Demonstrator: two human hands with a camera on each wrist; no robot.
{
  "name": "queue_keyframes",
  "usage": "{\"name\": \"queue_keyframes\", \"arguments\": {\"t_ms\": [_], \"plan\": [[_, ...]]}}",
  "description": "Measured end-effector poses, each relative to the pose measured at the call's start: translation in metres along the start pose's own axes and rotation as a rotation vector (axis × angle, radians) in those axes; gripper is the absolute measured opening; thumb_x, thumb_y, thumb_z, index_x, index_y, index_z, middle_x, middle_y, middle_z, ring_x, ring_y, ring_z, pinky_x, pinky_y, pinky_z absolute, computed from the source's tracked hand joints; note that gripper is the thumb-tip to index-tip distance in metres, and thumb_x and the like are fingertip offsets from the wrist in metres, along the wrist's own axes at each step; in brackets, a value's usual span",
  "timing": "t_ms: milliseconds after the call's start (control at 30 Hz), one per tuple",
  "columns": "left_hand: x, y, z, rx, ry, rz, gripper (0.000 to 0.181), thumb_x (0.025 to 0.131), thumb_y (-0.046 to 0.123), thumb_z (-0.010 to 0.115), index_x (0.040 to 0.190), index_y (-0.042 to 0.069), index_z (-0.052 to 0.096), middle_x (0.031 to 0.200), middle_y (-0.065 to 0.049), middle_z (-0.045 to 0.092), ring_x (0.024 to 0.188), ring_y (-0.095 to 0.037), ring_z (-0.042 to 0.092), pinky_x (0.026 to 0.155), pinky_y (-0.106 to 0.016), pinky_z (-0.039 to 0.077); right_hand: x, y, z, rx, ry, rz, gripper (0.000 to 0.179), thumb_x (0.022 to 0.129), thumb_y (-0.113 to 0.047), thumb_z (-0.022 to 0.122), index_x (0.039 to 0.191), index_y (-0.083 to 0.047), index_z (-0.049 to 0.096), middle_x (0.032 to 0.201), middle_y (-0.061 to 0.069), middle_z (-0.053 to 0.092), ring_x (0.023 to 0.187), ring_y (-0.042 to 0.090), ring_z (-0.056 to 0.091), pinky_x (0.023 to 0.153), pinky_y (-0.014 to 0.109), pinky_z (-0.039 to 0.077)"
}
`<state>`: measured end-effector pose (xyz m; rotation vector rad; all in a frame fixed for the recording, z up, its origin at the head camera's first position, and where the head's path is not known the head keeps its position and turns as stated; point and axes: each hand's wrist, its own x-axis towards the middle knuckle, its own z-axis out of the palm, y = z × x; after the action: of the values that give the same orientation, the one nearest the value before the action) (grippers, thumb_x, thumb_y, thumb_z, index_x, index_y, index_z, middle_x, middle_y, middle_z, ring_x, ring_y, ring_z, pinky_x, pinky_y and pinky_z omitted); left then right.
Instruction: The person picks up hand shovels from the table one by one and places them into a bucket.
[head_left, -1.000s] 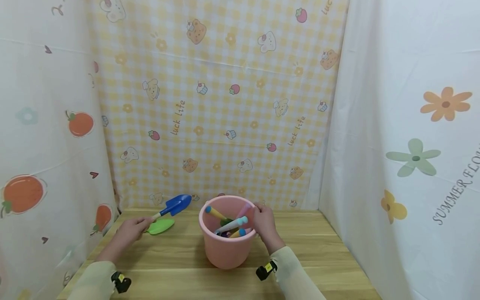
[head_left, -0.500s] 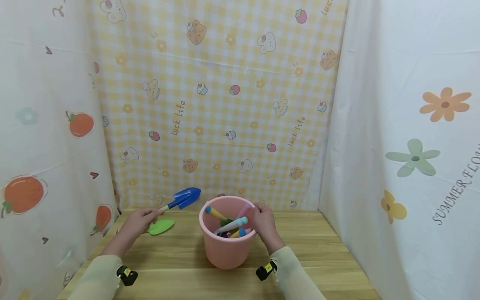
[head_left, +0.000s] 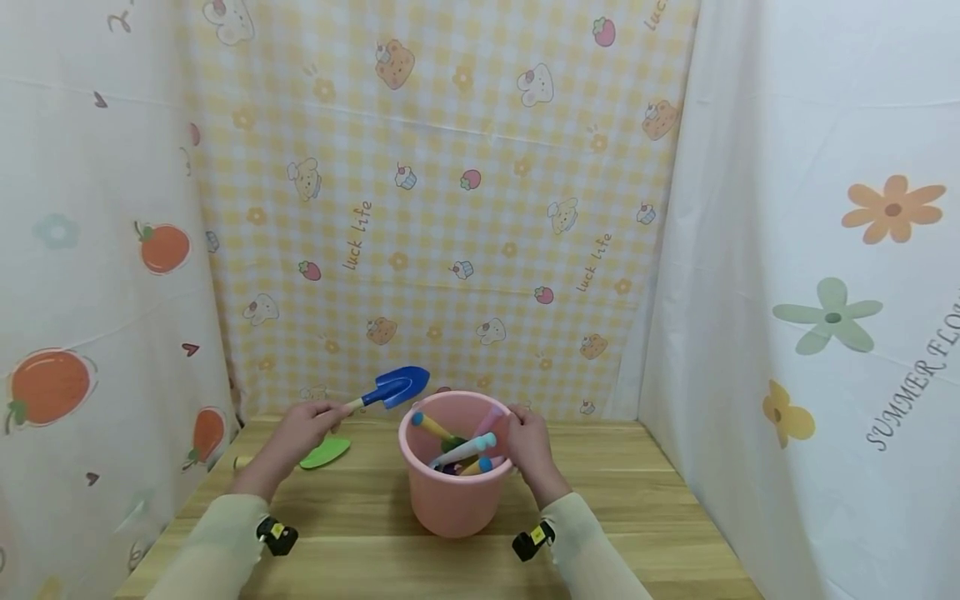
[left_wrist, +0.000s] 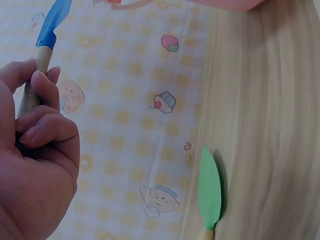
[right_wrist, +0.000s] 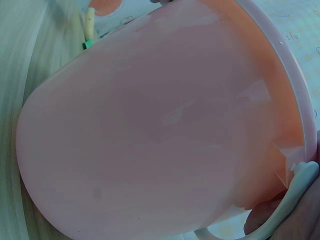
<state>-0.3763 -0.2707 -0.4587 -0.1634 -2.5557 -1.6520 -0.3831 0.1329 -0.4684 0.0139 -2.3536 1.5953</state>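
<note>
My left hand [head_left: 306, 427] grips the pale wooden handle of a small blue trowel [head_left: 402, 386], held up off the table, its blade pointing right beside the bucket's left rim. In the left wrist view the fingers curl round that handle [left_wrist: 31, 95]. My right hand [head_left: 531, 442] holds the right rim of a pink bucket [head_left: 456, 504], which stands upright on the table. The right wrist view shows the bucket's white carrying handle [right_wrist: 287, 205] against the fingers. Inside the bucket lie several tools, including a light-blue one [head_left: 463, 451] and yellow handles with blue ends [head_left: 431, 427].
A green trowel [head_left: 327, 452] with a pale wooden handle lies on the wood-grain table [head_left: 615, 517], behind the left hand. Patterned cloth [head_left: 435, 208] hangs along the back, with white printed cloths on both sides.
My left hand has moved to the right and slightly up with the blue trowel, bringing its blade near the bucket's rim. The right hand and bucket have stayed in place.
</note>
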Motion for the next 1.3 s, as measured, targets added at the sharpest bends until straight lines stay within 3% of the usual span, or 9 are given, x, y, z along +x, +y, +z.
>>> {"name": "queue_keyframes", "arguments": {"t_ms": [267, 567, 800, 1067, 1300], "plan": [[0.009, 0.010, 0.016, 0.118, 0.008, 0.065, 0.045, 0.107, 0.052, 0.072, 0.097, 0.008, 0.076, 0.077, -0.004, 0.055, 0.062, -0.017, 0.042, 0.056, -0.032, 0.040, -0.001, 0.000, 0.001, -0.007, 0.000, 0.021, 0.040, 0.114, -0.014, 0.053, 0.145, 0.006, 0.068, 0.144, 0.024, 0.069, 0.134, 0.040, 0.065, 0.107, 0.058, 0.056], [0.011, 0.033, 0.031, 0.227, -0.028, 0.153, 0.038, 0.108, 0.046, 0.071, 0.092, 0.012, 0.072, 0.075, -0.003, 0.056, 0.065, -0.020, 0.046, 0.061, -0.035, 0.042, -0.001, -0.001, 0.001, -0.016, 0.004, 0.028, 0.040, 0.115, -0.015, 0.053, 0.146, 0.005, 0.067, 0.145, 0.024, 0.068, 0.136, 0.040, 0.064, 0.108, 0.059, 0.055], [0.016, 0.047, 0.041, 0.271, -0.046, 0.195, 0.033, 0.106, 0.044, 0.075, 0.098, 0.012, 0.077, 0.080, -0.003, 0.063, 0.071, -0.021, 0.054, 0.065, -0.036, 0.048, 0.000, 0.000, 0.000, -0.008, 0.005, 0.021, 0.040, 0.115, -0.013, 0.053, 0.146, 0.006, 0.067, 0.146, 0.024, 0.068, 0.140, 0.041, 0.061, 0.111, 0.059, 0.053], [0.024, 0.058, 0.049, 0.385, -0.047, 0.287, 0.023, 0.106, 0.040, 0.076, 0.105, 0.018, 0.082, 0.076, 0.002, 0.062, 0.066, -0.018, 0.051, 0.060, -0.034, 0.046, 0.001, 0.000, 0.000, -0.018, 0.009, 0.016, 0.039, 0.114, -0.014, 0.053, 0.144, 0.005, 0.069, 0.145, 0.024, 0.068, 0.136, 0.039, 0.063, 0.109, 0.057, 0.055], [0.027, 0.066, 0.057, 0.435, -0.060, 0.311, 0.021, 0.106, 0.039, 0.076, 0.096, 0.020, 0.077, 0.072, 0.002, 0.059, 0.061, -0.018, 0.051, 0.057, -0.034, 0.046, 0.002, 0.000, 0.001, -0.025, 0.004, 0.032, 0.040, 0.115, -0.016, 0.052, 0.146, 0.004, 0.068, 0.146, 0.024, 0.068, 0.130, 0.036, 0.066, 0.106, 0.056, 0.058]]}}
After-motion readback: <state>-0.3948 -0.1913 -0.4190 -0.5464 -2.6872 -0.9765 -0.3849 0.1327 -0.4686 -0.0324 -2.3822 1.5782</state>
